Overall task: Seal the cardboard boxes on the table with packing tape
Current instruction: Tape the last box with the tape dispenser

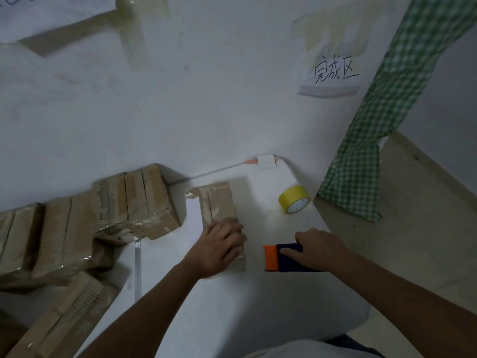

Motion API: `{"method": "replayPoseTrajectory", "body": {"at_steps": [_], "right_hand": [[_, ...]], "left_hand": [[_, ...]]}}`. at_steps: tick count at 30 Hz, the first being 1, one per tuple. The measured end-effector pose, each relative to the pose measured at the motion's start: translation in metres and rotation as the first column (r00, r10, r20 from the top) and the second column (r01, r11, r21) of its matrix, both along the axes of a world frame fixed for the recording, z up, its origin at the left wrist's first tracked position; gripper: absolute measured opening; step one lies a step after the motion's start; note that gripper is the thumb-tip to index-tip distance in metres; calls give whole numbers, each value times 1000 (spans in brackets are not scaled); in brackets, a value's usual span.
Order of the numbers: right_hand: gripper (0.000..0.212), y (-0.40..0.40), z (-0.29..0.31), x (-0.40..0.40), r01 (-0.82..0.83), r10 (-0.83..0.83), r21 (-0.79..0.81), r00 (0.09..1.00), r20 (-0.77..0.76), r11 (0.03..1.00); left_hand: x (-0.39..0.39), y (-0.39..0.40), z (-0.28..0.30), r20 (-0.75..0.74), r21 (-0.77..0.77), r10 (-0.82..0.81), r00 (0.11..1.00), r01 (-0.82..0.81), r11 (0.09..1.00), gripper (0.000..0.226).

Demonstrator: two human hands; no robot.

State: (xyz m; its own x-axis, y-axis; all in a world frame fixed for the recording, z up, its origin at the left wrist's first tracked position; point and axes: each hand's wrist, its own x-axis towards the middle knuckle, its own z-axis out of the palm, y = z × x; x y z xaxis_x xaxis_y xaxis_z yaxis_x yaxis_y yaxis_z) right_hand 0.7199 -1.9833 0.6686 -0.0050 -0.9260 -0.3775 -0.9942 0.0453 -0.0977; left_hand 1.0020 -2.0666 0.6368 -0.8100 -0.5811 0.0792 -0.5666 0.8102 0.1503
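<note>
Cardboard at lower left: a flattened pile of cardboard (59, 321) lies nearest you, at the bottom left corner of the frame.
Your left hand: your left hand (219, 248) lies on the near end of the small cardboard box (219, 205) at mid-frame, fingers spread flat over its top and pressing, not curled round it.
Your right hand: your right hand (318, 248) grips the dark blue handle of a tape cutter (282, 257), forefinger stretched along it; its orange end points left, toward the box, a little apart from it.
Small cardboard box: flaps closed, pale tape along the centre seam; you cannot see what is inside. It sits on the white table (232, 306).
Tape roll: a yellow roll of packing tape (294, 199) stands tilted on the table, right of the box and beyond your right hand.
Stacked boxes: taped boxes (134, 202) are piled left of the small box, running toward the left edge; all closed, contents hidden.
Wall: a paper note (333, 76) with handwritten characters is stuck at upper right, beside a green checked cloth (387, 99).
</note>
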Motion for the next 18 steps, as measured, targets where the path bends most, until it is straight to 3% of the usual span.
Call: {"method": "replayPoseTrajectory", "body": {"at_steps": [4, 13, 18], "right_hand": [[49, -2, 2, -2, -29, 29, 29, 999, -18, 999], [61, -18, -7, 23, 8, -9, -20, 998, -54, 1000], [56, -25, -15, 18, 160, -159, 20, 987, -36, 987]], "left_hand": [[2, 16, -14, -74, 55, 100, 992, -96, 994, 25], [-1, 17, -8, -10, 55, 119, 993, -118, 991, 35], [1, 17, -11, -34, 27, 115, 993, -114, 993, 30]]}}
